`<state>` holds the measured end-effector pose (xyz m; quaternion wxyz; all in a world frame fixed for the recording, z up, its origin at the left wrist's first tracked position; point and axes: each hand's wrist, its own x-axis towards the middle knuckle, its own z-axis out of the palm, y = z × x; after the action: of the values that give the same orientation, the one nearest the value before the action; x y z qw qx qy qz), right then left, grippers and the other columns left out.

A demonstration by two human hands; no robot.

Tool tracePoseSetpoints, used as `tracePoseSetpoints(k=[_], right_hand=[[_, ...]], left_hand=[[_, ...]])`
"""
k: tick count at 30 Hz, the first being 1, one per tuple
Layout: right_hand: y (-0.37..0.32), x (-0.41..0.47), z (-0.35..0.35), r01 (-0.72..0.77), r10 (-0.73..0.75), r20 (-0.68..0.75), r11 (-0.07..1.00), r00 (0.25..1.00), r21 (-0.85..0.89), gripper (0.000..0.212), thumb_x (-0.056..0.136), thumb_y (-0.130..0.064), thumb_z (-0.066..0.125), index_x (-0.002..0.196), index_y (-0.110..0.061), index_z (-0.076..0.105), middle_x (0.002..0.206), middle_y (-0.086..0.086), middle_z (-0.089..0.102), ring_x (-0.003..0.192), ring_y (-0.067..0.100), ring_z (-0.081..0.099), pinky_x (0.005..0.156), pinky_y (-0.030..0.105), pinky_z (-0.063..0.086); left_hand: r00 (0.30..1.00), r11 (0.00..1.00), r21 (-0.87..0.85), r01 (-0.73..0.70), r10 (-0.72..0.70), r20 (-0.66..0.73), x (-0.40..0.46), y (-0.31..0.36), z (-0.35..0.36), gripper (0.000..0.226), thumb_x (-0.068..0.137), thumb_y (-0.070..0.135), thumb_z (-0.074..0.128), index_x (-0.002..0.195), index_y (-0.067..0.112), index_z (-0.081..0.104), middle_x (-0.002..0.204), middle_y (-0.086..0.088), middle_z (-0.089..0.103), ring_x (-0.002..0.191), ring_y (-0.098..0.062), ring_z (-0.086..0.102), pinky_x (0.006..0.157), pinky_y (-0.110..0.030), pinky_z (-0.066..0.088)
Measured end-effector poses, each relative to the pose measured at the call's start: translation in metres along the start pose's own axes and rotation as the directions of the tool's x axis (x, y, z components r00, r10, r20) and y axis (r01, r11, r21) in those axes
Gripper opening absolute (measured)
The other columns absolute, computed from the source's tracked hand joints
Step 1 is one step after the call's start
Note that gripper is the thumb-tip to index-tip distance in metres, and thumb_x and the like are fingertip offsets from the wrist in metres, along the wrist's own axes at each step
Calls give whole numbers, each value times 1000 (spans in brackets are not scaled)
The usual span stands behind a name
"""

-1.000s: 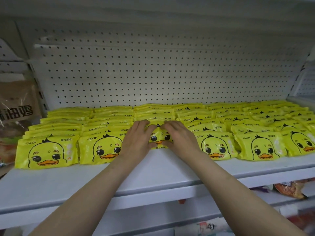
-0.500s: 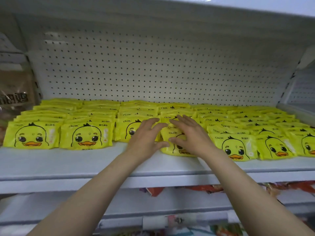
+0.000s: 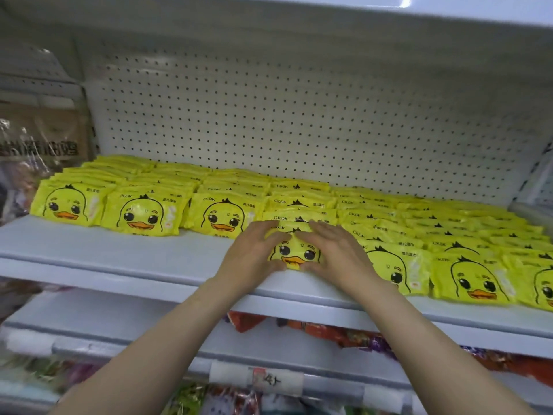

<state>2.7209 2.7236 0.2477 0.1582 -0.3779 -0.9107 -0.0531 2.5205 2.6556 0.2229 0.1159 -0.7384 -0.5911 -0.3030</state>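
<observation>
Rows of yellow duck-face wipe packs (image 3: 140, 215) lie overlapping on a white shelf (image 3: 167, 262), several columns wide. Both my hands rest on the front pack (image 3: 294, 251) of the middle column. My left hand (image 3: 251, 256) lies on its left side and my right hand (image 3: 338, 253) on its right side. The fingers are laid fairly straight over the pack's top, and the thumbs touch its front edge. The duck's face shows between the hands. That pack and the columns to its right sit nearer the shelf's front edge than the three columns on the left.
A white pegboard back wall (image 3: 299, 115) rises behind the packs, under the shelf above (image 3: 269, 22). Brown snack bags (image 3: 39, 145) stand at the far left. Colourful bags (image 3: 344, 333) fill the lower shelf, whose edge carries a price label (image 3: 269, 380).
My right hand has slid to the right off the pack's face, so the duck shows between both hands again. The view has shifted; both hands stay on the same pack.
</observation>
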Motion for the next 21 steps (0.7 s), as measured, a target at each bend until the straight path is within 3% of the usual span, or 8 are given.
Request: tracePoseSetpoints(k=[8, 16, 21], right_hand=[[3, 17, 7, -6, 5, -118, 1000, 993, -8, 71, 73, -39, 82, 137, -34, 52, 154, 1, 41, 144, 23, 33, 120, 42, 18], [4, 48, 4, -77, 70, -105, 995, 992, -57, 64, 75, -36, 80, 131, -30, 51, 154, -2, 39, 142, 23, 34, 109, 39, 37], [8, 45, 8, -90, 83, -155, 995, 984, -42, 66, 69, -32, 85, 129, -25, 57, 149, 3, 45, 139, 26, 39, 109, 40, 38]], left_hand=[[999, 983, 184, -15, 24, -44, 19, 5, 7, 71, 51, 33, 90, 115, 18, 63, 120, -13, 60, 107, -34, 57, 81, -41, 51], [997, 980, 197, 10, 6, -80, 49, -9, 23, 69, 55, 30, 89, 115, 18, 59, 119, -10, 55, 103, -30, 50, 75, -39, 48], [993, 980, 199, -29, 51, -103, 49, -15, 26, 68, 55, 35, 89, 114, 16, 59, 118, -10, 55, 102, -31, 51, 75, -40, 49]])
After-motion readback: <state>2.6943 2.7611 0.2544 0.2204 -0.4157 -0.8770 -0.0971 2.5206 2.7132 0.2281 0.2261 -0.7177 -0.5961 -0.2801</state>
